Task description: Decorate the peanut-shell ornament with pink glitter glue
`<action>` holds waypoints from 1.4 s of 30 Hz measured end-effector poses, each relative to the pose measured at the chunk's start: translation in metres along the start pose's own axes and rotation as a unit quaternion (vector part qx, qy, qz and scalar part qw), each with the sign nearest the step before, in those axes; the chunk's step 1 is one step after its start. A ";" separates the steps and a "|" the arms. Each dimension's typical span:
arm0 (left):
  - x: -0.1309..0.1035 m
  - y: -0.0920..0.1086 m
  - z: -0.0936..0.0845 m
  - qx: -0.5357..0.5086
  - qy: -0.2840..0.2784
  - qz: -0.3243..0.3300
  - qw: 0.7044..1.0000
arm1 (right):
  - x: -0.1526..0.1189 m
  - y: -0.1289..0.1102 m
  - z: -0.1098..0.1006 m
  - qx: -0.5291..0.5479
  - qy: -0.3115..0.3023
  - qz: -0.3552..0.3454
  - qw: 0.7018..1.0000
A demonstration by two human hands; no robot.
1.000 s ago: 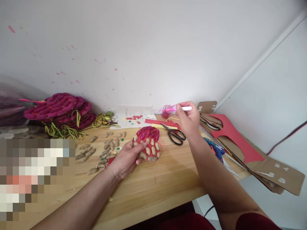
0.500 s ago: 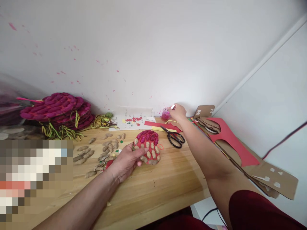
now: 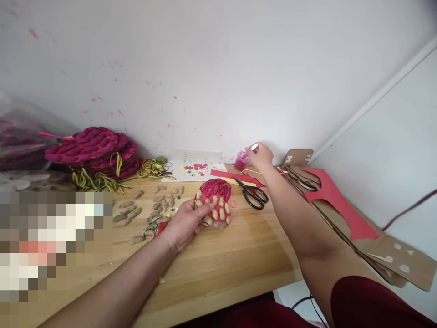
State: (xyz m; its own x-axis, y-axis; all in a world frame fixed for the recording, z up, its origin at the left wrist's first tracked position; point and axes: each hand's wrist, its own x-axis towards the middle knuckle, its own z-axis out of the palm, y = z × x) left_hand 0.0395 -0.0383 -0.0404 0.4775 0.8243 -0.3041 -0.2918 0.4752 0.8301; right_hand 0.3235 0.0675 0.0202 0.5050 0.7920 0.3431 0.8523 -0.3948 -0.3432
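Between the thumb and fingers of my left hand (image 3: 191, 218) is a round red peanut-covered disc (image 3: 218, 213), tilted up off the table. Its upper peanuts are painted wet magenta, while the lower ones keep their bare tan shells. My right hand (image 3: 261, 156) reaches to the back of the table, closed around a slim paintbrush (image 3: 254, 147) whose white handle end shows. The brush's pink lower part points into a small clear cup of magenta paint (image 3: 240, 161); its tip is hidden. Black-handled scissors (image 3: 254, 197) lie just right of the disc.
Loose peanuts (image 3: 128, 212) lie left of my hand. Painted discs with yarn (image 3: 97, 150) are stacked at the back left. A paper sheet (image 3: 177, 171) with small stars lies against the wall. Red card scraps (image 3: 341, 205) and cut cardboard (image 3: 406, 259) occupy the right side.
The view has shifted slightly, moving most things a little rightward in the picture. The brush and its pink part show more clearly at the cup. My left hand still holds the disc.
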 end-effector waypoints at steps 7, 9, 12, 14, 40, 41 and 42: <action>0.002 -0.004 -0.001 0.007 -0.029 0.047 0.998 | -0.015 0.006 -0.014 0.055 0.060 -0.008 0.997; 0.007 -0.010 -0.006 0.021 -0.038 0.069 0.997 | -0.028 0.005 -0.021 0.136 0.087 -0.006 0.987; 0.011 -0.015 -0.012 0.070 -0.041 0.093 0.992 | -0.066 -0.005 -0.033 0.341 0.090 -0.056 0.934; 0.010 -0.015 -0.014 0.112 -0.035 0.112 0.987 | -0.100 -0.018 -0.043 0.433 0.047 -0.110 0.893; -0.003 0.000 -0.008 0.348 0.027 0.230 0.908 | -0.199 -0.057 -0.049 0.316 0.084 -0.440 0.836; -0.003 0.000 -0.008 0.348 0.027 0.229 0.909 | -0.199 -0.056 -0.049 0.312 0.086 -0.443 0.836; -0.003 0.000 -0.008 0.348 0.028 0.230 0.908 | -0.198 -0.056 -0.049 0.310 0.087 -0.445 0.836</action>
State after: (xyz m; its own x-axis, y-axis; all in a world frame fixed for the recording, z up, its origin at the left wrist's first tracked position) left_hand 0.0310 -0.0386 -0.0430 0.3900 0.9096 0.1431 0.1546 -0.2179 0.9637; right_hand 0.1826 -0.0906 0.0146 -0.2328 0.5424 0.8073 0.6945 0.6738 -0.2524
